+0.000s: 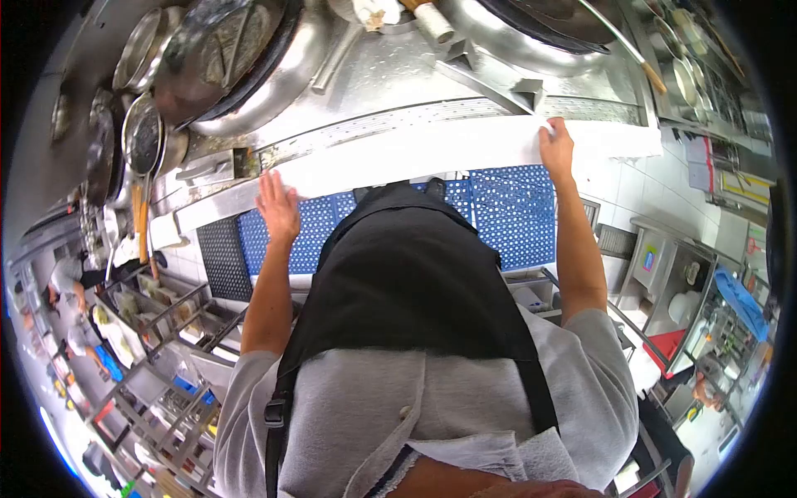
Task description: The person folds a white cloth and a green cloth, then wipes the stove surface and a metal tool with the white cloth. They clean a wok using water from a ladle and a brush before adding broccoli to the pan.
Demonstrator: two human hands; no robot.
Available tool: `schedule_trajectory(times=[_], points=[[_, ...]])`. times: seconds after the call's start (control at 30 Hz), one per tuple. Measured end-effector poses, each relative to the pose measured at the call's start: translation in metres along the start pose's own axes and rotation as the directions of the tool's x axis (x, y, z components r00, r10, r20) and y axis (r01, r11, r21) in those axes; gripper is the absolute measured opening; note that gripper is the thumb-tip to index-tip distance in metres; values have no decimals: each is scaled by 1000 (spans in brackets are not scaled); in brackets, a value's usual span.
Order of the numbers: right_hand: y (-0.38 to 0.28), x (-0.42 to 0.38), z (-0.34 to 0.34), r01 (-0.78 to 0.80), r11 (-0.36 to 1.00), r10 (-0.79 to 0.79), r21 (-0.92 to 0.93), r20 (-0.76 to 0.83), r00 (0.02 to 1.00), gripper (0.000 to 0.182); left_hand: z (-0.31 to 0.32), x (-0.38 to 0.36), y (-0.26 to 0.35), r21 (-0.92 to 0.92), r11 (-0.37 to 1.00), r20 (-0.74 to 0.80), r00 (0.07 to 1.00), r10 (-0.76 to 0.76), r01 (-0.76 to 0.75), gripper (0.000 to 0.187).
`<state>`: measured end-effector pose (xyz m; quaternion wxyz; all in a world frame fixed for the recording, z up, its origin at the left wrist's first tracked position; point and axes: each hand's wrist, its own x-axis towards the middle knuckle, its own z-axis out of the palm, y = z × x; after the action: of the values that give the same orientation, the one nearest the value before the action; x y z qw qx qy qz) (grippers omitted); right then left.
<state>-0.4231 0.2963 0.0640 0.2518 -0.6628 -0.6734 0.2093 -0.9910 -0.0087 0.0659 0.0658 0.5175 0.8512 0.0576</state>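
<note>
A long white strip (415,153), its surface washed out by glare, runs along the front edge of the metal stove (386,70). On its left part lies my left hand (278,207), fingers stretched and apart, holding nothing. Farther right, my right hand (556,151) is closed on the strip, its fingertips bent over the far edge. Just beyond that hand is an angled metal piece (490,87) on the stove top. A small metal box (212,168) sits left of my left hand.
Two large woks, one at the left (220,58) and one at the right (548,21), stand on the stove. Long-handled strainers (144,137) hang at the left. Blue perforated mats (515,212) cover the floor. Metal racks (664,274) and other people (79,282) are behind me.
</note>
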Motion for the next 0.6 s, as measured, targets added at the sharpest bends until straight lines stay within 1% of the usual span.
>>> schedule_trajectory(times=[0.03,0.07,0.1,0.13,0.17,0.2,0.23,0.3,0.37,0.47,0.53,0.57,0.6], points=[[-5,-3,5,-66,993,64,95,23,998,26,4,0,0,-10,1000,-3,1000,13,-13,63],[3,-2,11,-16,993,18,115,-14,1000,27,7,-2,-5,-9,1000,-6,1000,14,-14,63],[18,1,18,36,989,-29,144,-45,999,28,12,-4,-7,29,999,-25,1000,15,-15,62],[35,6,24,29,983,-21,181,-47,999,28,12,-3,-7,34,999,-19,1000,13,-13,63],[45,10,27,41,983,-26,181,-86,996,31,12,-5,-6,48,998,-35,999,38,-36,63],[50,13,22,41,988,-26,152,-100,995,32,2,-3,6,71,997,6,1000,8,-9,64],[52,15,17,45,988,-27,146,-123,992,30,-2,-4,12,70,998,14,1000,5,-6,64],[41,18,2,74,996,-68,50,-114,991,29,-3,-5,17,46,999,24,1000,-5,4,65],[39,21,0,80,997,-80,-16,-67,995,29,-1,-6,18,25,1000,37,999,-10,10,65],[28,21,-3,58,998,-59,-38,-35,998,28,0,-6,19,34,999,39,999,-25,23,66],[22,17,-6,139,983,-148,-118,-78,986,27,-1,-6,21,56,998,42,998,-41,38,66],[19,15,-9,178,971,-195,-159,-100,976,27,-1,-6,23,58,998,21,1000,-11,10,66],[5,9,-16,112,977,-121,-179,-41,992,29,-4,-6,28,62,998,-3,1000,18,-18,66]])
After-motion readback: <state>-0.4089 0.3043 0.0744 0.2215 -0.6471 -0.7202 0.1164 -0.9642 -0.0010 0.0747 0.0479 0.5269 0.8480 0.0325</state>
